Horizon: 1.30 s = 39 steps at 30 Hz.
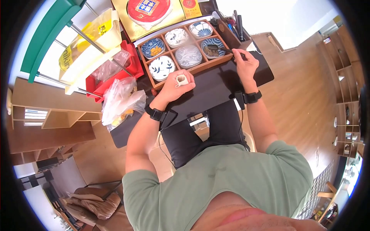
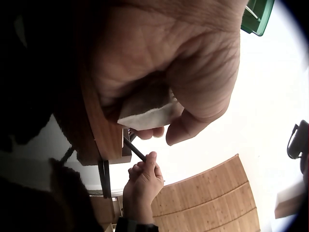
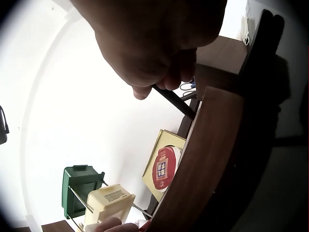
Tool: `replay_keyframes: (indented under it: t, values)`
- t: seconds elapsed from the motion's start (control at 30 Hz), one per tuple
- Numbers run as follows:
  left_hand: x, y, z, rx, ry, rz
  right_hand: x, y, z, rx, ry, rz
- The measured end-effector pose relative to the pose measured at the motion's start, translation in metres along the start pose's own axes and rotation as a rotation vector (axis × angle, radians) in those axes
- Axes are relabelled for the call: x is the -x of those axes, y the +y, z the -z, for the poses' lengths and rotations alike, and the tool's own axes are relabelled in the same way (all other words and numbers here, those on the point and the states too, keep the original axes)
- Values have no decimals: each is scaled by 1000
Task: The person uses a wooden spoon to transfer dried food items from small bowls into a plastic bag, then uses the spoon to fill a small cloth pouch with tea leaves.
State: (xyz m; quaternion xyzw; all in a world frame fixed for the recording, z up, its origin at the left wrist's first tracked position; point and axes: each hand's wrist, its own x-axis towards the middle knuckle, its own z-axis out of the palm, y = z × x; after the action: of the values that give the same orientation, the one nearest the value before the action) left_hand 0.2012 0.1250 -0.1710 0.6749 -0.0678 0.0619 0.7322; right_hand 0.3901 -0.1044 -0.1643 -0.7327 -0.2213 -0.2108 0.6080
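My left hand (image 1: 169, 88) holds a small off-white cloth pouch (image 1: 181, 80), its mouth open upward and a string hanging at its side. In the left wrist view the pale pouch (image 2: 149, 116) sits between curled fingers and thumb. With my right hand (image 1: 246, 64) I grip the handle of a dark spoon (image 1: 226, 50). The spoon's head is over a blue-patterned bowl (image 1: 221, 41) with dark dried bits inside. That bowl sits in a wooden compartment box (image 1: 210, 67) with several other patterned bowls. One blue bowl (image 1: 145, 50) at the left holds orange pieces (image 1: 155, 51).
Behind the box lies a gold box (image 1: 133, 30) with a round red package (image 1: 150, 11). A pen holder (image 1: 227, 32) stands at the right. To the left are a red bin (image 1: 135, 57), a plastic bag (image 1: 119, 98) and a green-and-cream rack (image 1: 46, 42). The dark table (image 1: 204, 92) ends before my lap.
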Motion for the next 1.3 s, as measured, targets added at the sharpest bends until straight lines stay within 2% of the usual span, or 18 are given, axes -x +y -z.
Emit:
replay_keyframes:
  t: [0.13,0.47,0.57,0.83,0.97,1.03,1.17,1.3]
  values:
    - [0,-1,0,-5,4,0,0,14,-2,-78,18,-112]
    - [1,3,0,21,18,52,-6,40,-3,-127,10,-22]
    - [0,1,-1,-8,15,-3,-6,40,-4,-174,23,-55]
    - [0,0,-1,-2,19,4,-7,50,-5,-315,19,-135]
    - [-1,-3,0,7,11,-5,-12,50,0,-237,-43,-62]
    - [-1,-2,0,6,14,-3,-16,40,2,-162,-77,28]
    - [0,-3,-1,6,20,-6,-21,34,7,-92,-114,53]
    - [0,0,-2,4,18,5,-23,42,8,-159,-143,-7]
